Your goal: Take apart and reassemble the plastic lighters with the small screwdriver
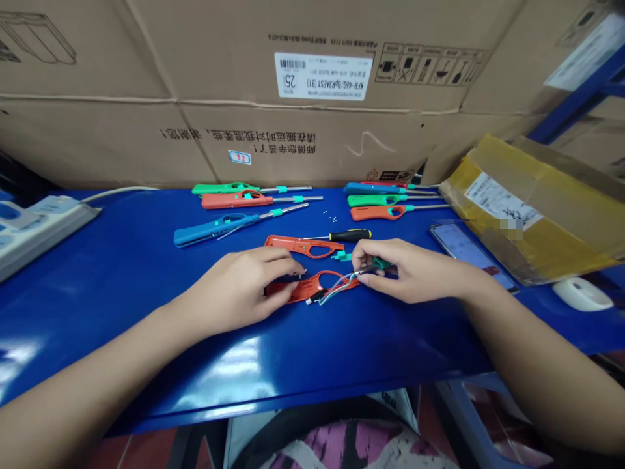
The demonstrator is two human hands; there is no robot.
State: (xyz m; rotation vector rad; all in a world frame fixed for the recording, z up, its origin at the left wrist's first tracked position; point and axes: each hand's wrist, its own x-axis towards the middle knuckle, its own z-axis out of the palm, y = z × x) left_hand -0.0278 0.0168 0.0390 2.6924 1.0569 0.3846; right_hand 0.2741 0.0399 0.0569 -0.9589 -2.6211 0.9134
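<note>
Left hand: the left hand (249,284) rests over the lower orange shell half (308,286), forefinger and thumb curved with a narrow gap between them; a small metal bit shows at the fingertips, though one cannot tell whether it is pinched.
Right hand: the right hand (385,268) holds thin coloured wires (336,286) between thumb and forefinger; the wires trail leftward over the lower shell half and end near a small black-and-white piece; a green part (382,263) shows behind the fingers.
Orange shells: the lower half lies between the hands on the blue worktop (195,371), its inside facing up; the upper orange shell half (293,245) lies just beyond it.
Screwdriver: the black-and-yellow screwdriver (351,235) lies beside the upper half, handle to the right.
Lighters, left group: a green lighter (215,189), an orange-red lighter (219,200) and a blue lighter (205,229); all nozzles point right.
Lighters, right group: a second blue lighter (361,189), a second green lighter (364,200) and an orange lighter (371,213), close together.
Right edge: a phone (471,254) beside a yellow-taped carton (571,241); a white mouse (583,294) nearer the person.
Back: a large cardboard box (146,143) with upside-down print; a power strip (46,225) at far left.
</note>
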